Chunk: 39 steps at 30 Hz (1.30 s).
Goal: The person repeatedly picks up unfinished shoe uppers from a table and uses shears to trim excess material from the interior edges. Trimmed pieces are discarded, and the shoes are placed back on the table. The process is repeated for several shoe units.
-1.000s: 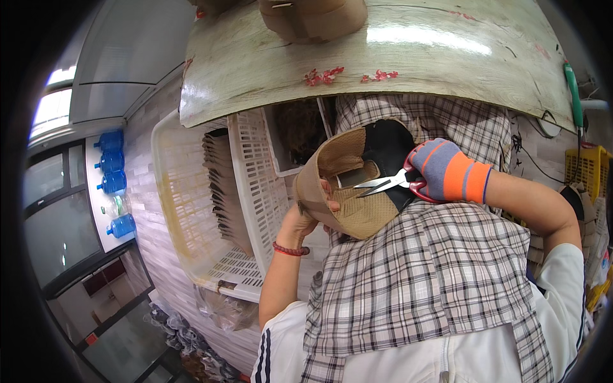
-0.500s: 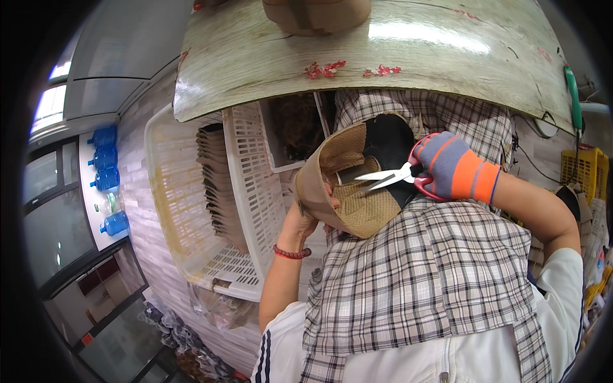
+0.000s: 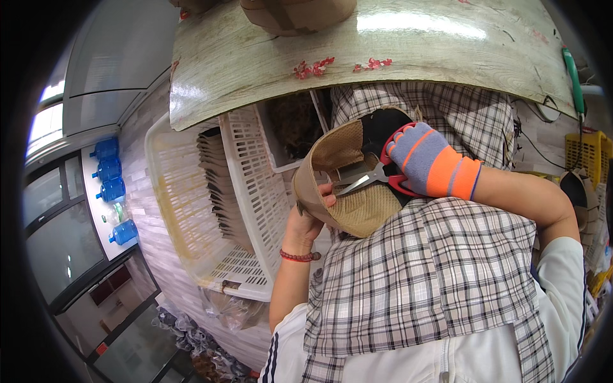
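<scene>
A floppy tan woven shoe piece with a black inside (image 3: 357,210) is held up above a checked cloth lap, bent into a curve. Red-handled metal scissors (image 3: 377,179) lie across it, blades a little open and pointing left.

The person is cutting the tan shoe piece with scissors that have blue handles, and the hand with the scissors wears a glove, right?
Not quite: the scissors have red handles, not blue, as the head view shows. The rest holds: the right hand wears a grey and orange glove and holds the scissors at the tan shoe piece, which the bare left hand grips.
</scene>
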Available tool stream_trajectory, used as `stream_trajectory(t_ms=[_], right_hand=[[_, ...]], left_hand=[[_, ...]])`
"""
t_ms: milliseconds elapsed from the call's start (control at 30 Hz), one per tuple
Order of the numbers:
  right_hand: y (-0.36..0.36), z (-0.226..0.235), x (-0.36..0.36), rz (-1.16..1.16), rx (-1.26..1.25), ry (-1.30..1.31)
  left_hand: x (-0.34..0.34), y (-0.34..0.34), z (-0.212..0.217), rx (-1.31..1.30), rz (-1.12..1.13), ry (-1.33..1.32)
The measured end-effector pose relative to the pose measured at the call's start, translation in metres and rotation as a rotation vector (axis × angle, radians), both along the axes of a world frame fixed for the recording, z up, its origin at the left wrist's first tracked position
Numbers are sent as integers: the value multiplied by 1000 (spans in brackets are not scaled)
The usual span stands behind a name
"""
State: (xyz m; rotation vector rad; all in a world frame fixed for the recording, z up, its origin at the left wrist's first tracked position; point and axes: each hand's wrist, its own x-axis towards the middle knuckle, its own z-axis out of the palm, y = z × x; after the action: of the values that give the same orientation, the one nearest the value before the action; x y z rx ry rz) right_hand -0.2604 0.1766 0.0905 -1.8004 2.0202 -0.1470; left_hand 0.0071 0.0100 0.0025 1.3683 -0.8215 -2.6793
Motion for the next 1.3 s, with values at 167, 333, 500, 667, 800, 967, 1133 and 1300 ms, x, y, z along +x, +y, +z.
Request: stream_trajectory(t_ms=[167, 333, 500, 667, 800, 967, 1133, 1300], right_hand=[[-4, -9, 6, -6, -76, 11], [-7, 2, -1, -19, 34, -5], [12, 1, -24, -142, 28, -79], [0, 6, -18, -30, 184, -121], [-11, 4, -11, 0, 172, -179], [-18, 2, -8, 0, 316, -165], [-23, 6, -7, 53, 434, -98], [-20, 17, -23, 70, 419, -113]], left_hand=[[4, 1, 2, -25, 3, -10], [3, -1, 2, -19, -57, 1], [-2, 1, 8, -22, -68, -8], [-3, 4, 6, -98, -86, 45], [7, 4, -10, -146, -63, 59], [8, 4, -9, -35, 51, 28], [1, 4, -3, -27, -1, 23], [2, 2, -3, -40, -14, 27]])
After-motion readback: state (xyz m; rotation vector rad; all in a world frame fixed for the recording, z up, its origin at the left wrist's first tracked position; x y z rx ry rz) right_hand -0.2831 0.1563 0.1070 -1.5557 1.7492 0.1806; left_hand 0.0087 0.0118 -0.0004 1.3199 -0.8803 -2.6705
